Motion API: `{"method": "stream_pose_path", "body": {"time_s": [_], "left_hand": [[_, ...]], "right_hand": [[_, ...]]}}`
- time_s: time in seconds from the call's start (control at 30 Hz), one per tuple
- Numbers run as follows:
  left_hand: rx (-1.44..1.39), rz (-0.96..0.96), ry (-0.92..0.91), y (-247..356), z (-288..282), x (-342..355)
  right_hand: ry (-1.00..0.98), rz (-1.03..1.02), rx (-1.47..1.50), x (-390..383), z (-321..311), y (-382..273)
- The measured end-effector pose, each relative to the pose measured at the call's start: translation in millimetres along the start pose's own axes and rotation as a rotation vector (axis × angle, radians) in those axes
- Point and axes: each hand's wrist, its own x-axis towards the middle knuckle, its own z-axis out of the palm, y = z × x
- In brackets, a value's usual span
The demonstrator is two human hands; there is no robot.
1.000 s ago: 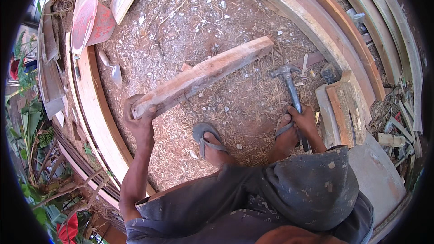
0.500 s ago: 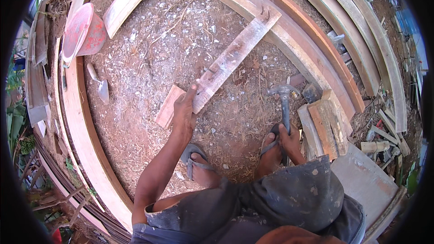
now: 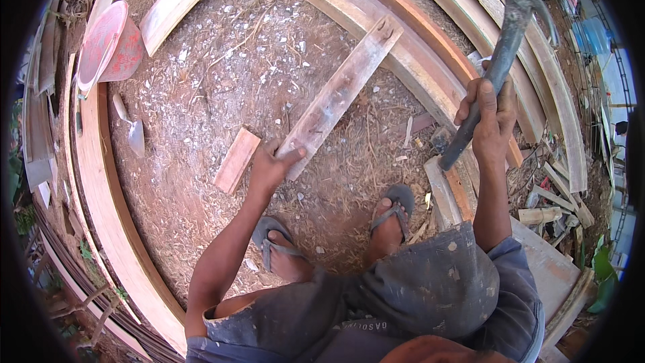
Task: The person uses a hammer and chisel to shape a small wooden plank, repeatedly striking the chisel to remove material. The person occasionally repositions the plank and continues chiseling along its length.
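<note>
My left hand [image 3: 272,165] grips the near end of a worn wooden board [image 3: 336,104]. Its far end rests on a long timber beam [image 3: 420,70]; bent nails stick up there, and another nail stands nearer my hand. Raised at the right, my right hand [image 3: 489,111] is wrapped round the handle of a claw hammer [image 3: 508,33], whose head points up and away, well apart from the board. A short wood block [image 3: 236,160] lies on the ground beside my left hand.
A red-stained bucket [image 3: 111,50] and a trowel [image 3: 131,128] are at the left, near a long plank [image 3: 114,188]. More planks [image 3: 463,7] lie at the far right. Stacked wood blocks [image 3: 447,191] stand by my right foot, with wood scraps [image 3: 554,202] beyond.
My right hand has lifted the hammer from beside my right foot up to the right. The board's nearer nail now leans flatter, and my left hand still holds the board.
</note>
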Motion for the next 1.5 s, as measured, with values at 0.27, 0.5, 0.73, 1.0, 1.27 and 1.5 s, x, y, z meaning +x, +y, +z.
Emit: {"method": "stream_pose_path", "body": {"time_s": [0.27,0.5,0.73,1.0,1.27,1.5], "left_hand": [[-0.111,-0.116,-0.146,17.1,-6.5,6.1],[-0.053,0.038,-0.052,32.1,8.3,40.7],[-0.417,-0.112,-0.19,4.1,25.6,25.1],[-0.43,0.207,-0.203,1.7,83.1,-53.7],[0.847,0.268,-0.613,4.0,-11.7,-29.9],[1.317,1.196,-0.103,55.0,-47.4,25.9]], "right_hand": [[-0.263,0.254,0.086,-51.4,15.2,49.0],[-0.385,0.222,0.045,-60.7,23.9,20.5],[-0.338,0.283,0.06,-55.9,30.6,32.2],[-0.402,0.691,0.493,-126.3,75.4,68.5],[-0.667,0.77,0.265,-119.7,53.7,80.6],[-1.004,0.544,-0.06,-85.1,9.3,76.4]]}}
